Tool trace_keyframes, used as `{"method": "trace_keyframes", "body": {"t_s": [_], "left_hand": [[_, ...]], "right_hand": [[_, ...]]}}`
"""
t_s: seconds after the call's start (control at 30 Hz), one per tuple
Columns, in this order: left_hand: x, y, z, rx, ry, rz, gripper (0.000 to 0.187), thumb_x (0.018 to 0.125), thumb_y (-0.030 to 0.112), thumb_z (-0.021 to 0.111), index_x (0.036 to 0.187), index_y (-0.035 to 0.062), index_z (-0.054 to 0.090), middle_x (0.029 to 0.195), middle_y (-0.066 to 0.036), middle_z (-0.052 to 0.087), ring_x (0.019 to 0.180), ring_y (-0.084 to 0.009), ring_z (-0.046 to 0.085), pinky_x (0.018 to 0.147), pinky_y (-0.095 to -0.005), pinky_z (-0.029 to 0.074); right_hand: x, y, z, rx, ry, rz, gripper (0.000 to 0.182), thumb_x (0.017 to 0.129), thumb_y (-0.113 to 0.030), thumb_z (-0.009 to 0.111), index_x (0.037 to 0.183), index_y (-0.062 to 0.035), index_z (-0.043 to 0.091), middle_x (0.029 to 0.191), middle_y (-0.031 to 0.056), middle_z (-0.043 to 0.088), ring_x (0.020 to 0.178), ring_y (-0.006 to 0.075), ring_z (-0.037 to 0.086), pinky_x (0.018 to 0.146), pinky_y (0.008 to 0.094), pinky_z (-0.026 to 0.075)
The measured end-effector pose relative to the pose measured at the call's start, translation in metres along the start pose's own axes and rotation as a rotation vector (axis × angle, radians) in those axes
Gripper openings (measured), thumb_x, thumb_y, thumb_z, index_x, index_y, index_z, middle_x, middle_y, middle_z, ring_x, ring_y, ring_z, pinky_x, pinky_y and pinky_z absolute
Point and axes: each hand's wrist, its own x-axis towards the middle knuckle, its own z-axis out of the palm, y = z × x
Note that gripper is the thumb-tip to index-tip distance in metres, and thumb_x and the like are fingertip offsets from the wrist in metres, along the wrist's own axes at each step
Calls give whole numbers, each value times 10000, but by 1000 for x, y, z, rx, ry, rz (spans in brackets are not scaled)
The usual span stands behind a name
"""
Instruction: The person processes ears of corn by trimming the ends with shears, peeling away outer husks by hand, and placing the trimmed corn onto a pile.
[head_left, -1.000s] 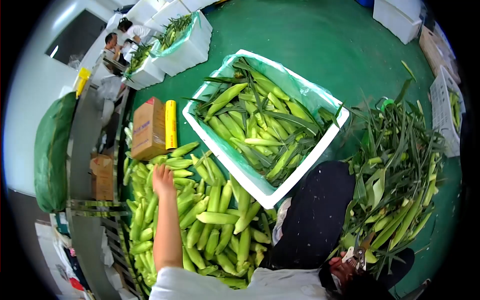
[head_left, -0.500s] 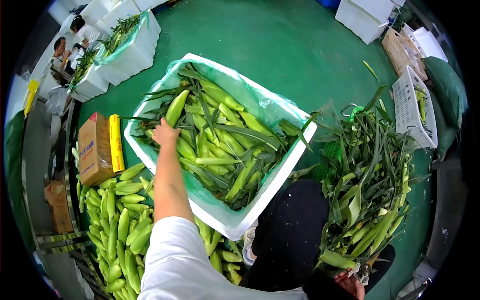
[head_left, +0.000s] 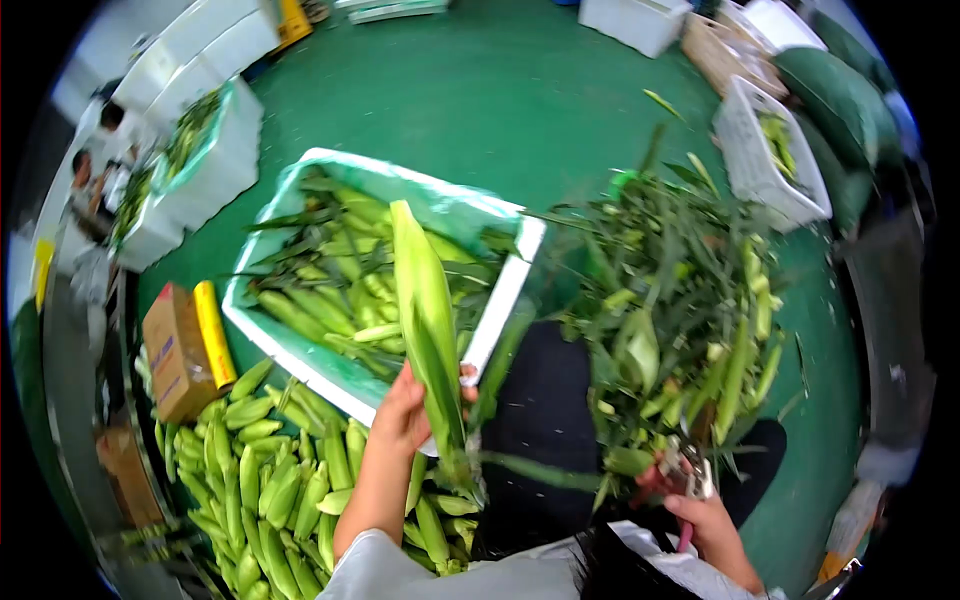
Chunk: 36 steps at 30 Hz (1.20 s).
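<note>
My left hand point(head_left: 402, 412) is wrapped round the lower part of an ear of corn point(head_left: 422, 290) in its green husk. The ear stands nearly upright, its tip pointing away from me, in front of the white foam box point(head_left: 285, 360). Inside that box, lined with green plastic, lie more corn ears point(head_left: 310, 315) and long leaves. Low on the right, my right hand point(head_left: 705, 520) is closed on pruning shears point(head_left: 692, 478) with reddish handles. The shears are beside the heap of cut leaves and husks point(head_left: 680, 290).
Husked-green corn ears point(head_left: 270, 490) are piled at lower left. Behind them stand a cardboard box point(head_left: 180, 350) and a yellow roll point(head_left: 213, 335). A white crate point(head_left: 770, 160) is at upper right. Two people point(head_left: 85, 185) sit at far left near more foam boxes point(head_left: 215, 150).
My left hand has drawn an ear of corn out of the foam box and towards me. My right hand has come further into view with the shears. The whole view has shifted.
</note>
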Motion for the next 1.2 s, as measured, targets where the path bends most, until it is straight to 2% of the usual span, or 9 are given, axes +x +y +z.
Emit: {"method": "trace_keyframes", "body": {"t_s": [0.1, 0.33, 0.53, 0.6, 0.83, 0.93, 1.0, 1.1, 1.2], "left_hand": [[-17, -33, 44, -93, -207, -303, 753, 759, 365, 764, 1358, 46, 436, 1031, -195, 588, 694, -223, 590, 549, -297, 515], [-50, -66, 144, 485, -283, -605, 820, 819, 309, 774, 1484, 143, 324, 924, -148, 595, 629, -175, 532, 530, -269, 423], [-48, -69, 161, 434, -285, -927, 736, 855, 370, 725, 1447, 120, 368, 857, -119, 566, 544, -146, 472, 448, -247, 370], [-41, -75, 167, 496, -278, -972, 721, 849, 405, 724, 1421, 111, 398, 846, -120, 562, 515, -133, 466, 420, -229, 352], [-13, -61, 204, 765, -268, -1138, 744, 882, 261, 738, 1496, 128, 339, 942, -114, 621, 595, -141, 548, 537, -248, 436], [0, -53, 238, 1136, -491, -1084, 825, 868, 336, 756, 1533, 153, 305, 999, -63, 648, 753, -137, 596, 639, -276, 488], [18, -61, 247, 1384, -941, -785, 815, 863, 350, 755, 1525, 148, 325, 1100, -103, 668, 884, -220, 653, 738, -332, 517], [40, -60, 321, 1791, -1169, -847, 814, 813, 340, 784, 1491, 146, 377, 1155, -168, 636, 951, -292, 663, 790, -351, 516], [24, -51, 351, 2261, -1206, -47, 848, 721, 331, 826, 1452, 157, 432, 1096, -153, 634, 954, -313, 657, 784, -389, 517]], "right_hand": [[6, -19, -23, -394, -124, -102, 799, 775, -143, 793, 1446, -10, 379, 1259, 94, 571, 1138, 187, 543, 990, 342, 423], [-3, -64, -53, -925, -89, -439, 896, 770, -443, 793, 1417, 30, 391, 1308, 214, 502, 1231, 350, 504, 1061, 401, 399], [-5, -43, -124, -1093, -112, -724, 595, 700, -254, 747, 1210, -9, 564, 1035, 163, 639, 964, 351, 621, 875, 403, 498], [-15, -37, -130, -990, -117, -422, 482, 703, -247, 743, 1098, -8, 604, 876, 138, 671, 803, 332, 655, 745, 390, 529], [-44, -8, -168, -846, 81, -227, 305, 740, -245, 740, 906, -20, 618, 740, 124, 661, 662, 252, 658, 642, 369, 511], [-55, -37, -171, -875, 104, -450, 427, 773, -243, 768, 1091, -35, 573, 803, 127, 659, 734, 311, 665, 661, 391, 518], [-54, -52, -156, -980, -5, -770, 507, 768, -258, 791, 1145, -44, 529, 929, 155, 654, 846, 354, 657, 722, 423, 521], [-39, -41, -135, -938, -232, -654, 630, 713, -261, 845, 1194, -33, 506, 986, 177, 647, 906, 383, 648, 789, 445, 519], [-38, -13, -131, -772, -93, -584, 658, 708, -288, 865, 1189, -20, 505, 992, 178, 659, 901, 341, 668, 797, 400, 526]]}}
